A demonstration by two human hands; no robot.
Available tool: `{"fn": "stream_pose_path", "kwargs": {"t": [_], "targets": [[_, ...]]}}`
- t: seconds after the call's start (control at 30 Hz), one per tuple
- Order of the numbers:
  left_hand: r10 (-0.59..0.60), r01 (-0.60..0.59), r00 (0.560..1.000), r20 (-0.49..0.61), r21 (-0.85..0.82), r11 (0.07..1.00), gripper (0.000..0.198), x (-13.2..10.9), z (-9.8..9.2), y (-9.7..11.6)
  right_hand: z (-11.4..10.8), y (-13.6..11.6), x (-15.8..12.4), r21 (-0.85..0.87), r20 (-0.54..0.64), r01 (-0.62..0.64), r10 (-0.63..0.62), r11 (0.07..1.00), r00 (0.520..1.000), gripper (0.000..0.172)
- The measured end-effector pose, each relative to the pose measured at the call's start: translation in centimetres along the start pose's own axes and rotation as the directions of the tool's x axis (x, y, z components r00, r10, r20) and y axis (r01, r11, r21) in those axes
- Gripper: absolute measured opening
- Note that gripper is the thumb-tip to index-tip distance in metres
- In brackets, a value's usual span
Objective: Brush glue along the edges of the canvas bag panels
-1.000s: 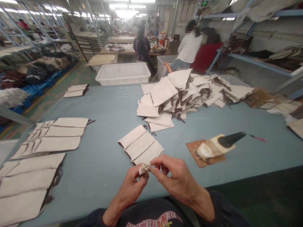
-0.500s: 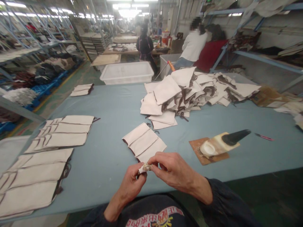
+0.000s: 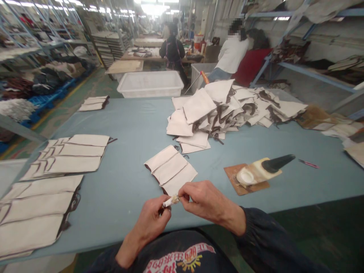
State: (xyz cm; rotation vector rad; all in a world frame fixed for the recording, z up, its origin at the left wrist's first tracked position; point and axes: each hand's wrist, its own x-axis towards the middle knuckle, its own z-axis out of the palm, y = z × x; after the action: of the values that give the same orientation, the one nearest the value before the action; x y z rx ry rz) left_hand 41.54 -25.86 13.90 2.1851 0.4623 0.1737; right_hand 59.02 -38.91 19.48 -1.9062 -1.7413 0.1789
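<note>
Close to the table's front edge, my left hand (image 3: pixel 152 216) is closed, with a small white piece stained tan (image 3: pixel 171 201) showing at its fingertips. I cannot tell whether this is a loose scrap or a wrapping around a finger. From the other side my right hand (image 3: pixel 206 201) pinches the stained end of the same piece between thumb and fingers. Just beyond both hands lies a cream fabric piece with dark trim lines (image 3: pixel 170 168), flat on the table. Right of it, a pot with pale residue and a black handle (image 3: pixel 253 174) rests on a brown board (image 3: pixel 233 178).
Overlapping cream fabric pieces lie in rows at the left (image 3: pixel 79 149). A heap of similar pieces (image 3: pixel 199 106) covers the far right of the blue-green table (image 3: pixel 122 151). Small pink-handled snips (image 3: pixel 309 163) lie at right. White bin (image 3: pixel 150 84) and two people stand beyond.
My hands have moved slightly apart, so more of the white piece shows between them. The view has shifted a little; the things on the table stay where they were.
</note>
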Motion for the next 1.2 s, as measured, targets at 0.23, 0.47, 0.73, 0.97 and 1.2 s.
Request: {"fn": "stream_pose_path", "kwargs": {"t": [0.23,0.47,0.73,0.97,1.2], "targets": [[0.065,-0.067,0.998,0.022,0.156,0.985,0.020,0.6,-0.5,-0.5,-0.2,0.6,-0.2,0.012,0.084,-0.027,0.026,1.000,0.996,0.013],[0.068,-0.083,0.995,0.072,0.240,0.967,0.018,1.2,-0.4,-0.2,1.6,0.6,-0.1,-0.204,0.000,0.041,-0.041,0.978,0.999,0.013],[-0.072,0.048,0.989,0.130,0.183,0.982,0.018,0.3,-1.6,-0.7,-2.3,4.9,-1.7,-0.142,-0.411,-0.371,0.287,0.918,0.865,0.013],[0.070,-0.074,0.996,0.056,0.065,0.995,0.019,1.7,-1.4,0.0,-2.0,0.3,-2.4,0.103,-0.158,-0.151,0.166,0.983,0.973,0.035],[0.187,-0.190,0.981,0.056,0.055,0.980,0.018,2.0,-0.9,0.4,-1.5,-0.7,-2.2,0.241,-0.169,-0.075,0.118,0.968,0.978,0.022]]}}
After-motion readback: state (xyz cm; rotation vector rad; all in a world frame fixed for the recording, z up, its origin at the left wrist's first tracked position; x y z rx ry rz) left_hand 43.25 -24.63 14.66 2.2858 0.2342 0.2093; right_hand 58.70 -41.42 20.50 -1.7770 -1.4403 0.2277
